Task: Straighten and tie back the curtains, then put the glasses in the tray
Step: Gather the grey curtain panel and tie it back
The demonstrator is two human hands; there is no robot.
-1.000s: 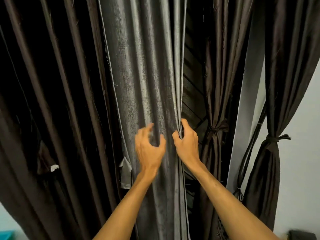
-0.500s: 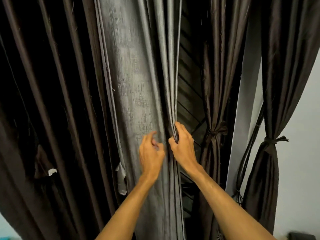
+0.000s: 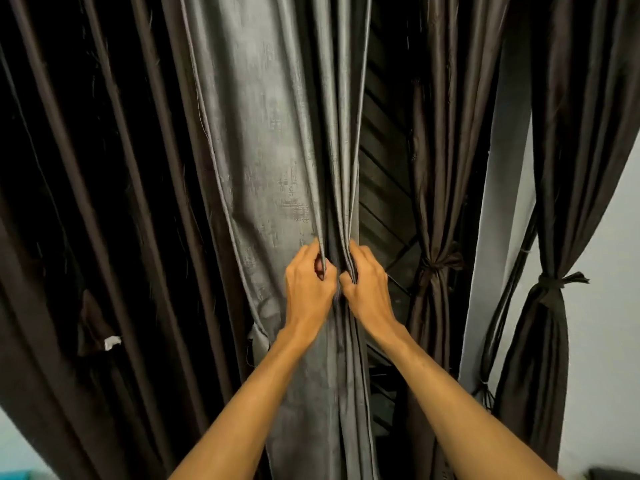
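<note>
A grey curtain panel [image 3: 270, 161] hangs straight ahead, its right edge gathered into narrow folds. My left hand [image 3: 308, 289] grips a fold of that curtain with curled fingers. Right beside it, my right hand [image 3: 365, 284] grips the curtain's bunched right edge. The two hands nearly touch. A dark brown curtain [image 3: 104, 202] hangs loose to the left. Two more brown curtains hang on the right, one [image 3: 436, 188] knotted at mid height, the other [image 3: 568, 168] tied back with a band [image 3: 550, 282]. No glasses or tray are in view.
A dark slatted window [image 3: 384, 174] shows in the gap right of the grey panel. A pale wall strip [image 3: 502, 216] separates the tied curtains, and plain wall [image 3: 609, 306] lies at far right. A small white tag [image 3: 112, 342] hangs on the left curtain.
My left hand has moved right and closed on a fold of the grey curtain. More of the panel's right side is now gathered between both hands.
</note>
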